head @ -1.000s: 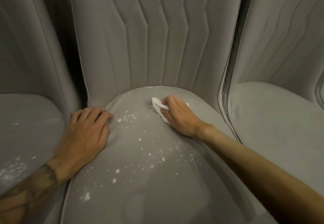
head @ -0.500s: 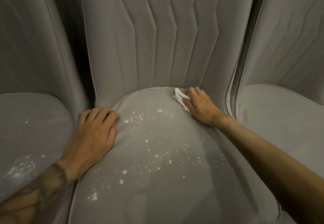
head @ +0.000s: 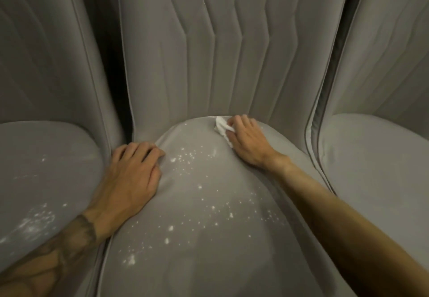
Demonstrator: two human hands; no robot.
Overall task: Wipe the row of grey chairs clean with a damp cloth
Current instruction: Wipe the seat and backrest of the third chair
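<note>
Three grey padded chairs stand side by side. The middle chair's seat point(head: 209, 238) is sprinkled with white specks. At the back of that seat, close to the backrest point(head: 220, 64), my right hand point(head: 248, 142) presses a small crumpled white cloth point(head: 220, 127) onto the fabric. My left hand point(head: 132, 176) lies flat, palm down, on the seat's left edge with fingers together and nothing in it.
The left chair's seat point(head: 41, 180) carries white smears and specks near its front. The right chair's seat point(head: 376, 169) looks free of specks. Dark gaps point(head: 109, 64) separate the backrests.
My right hand carried the cloth from mid-seat toward the back right of the seat, then slightly back to the left along the backrest. The left hand stayed put.
</note>
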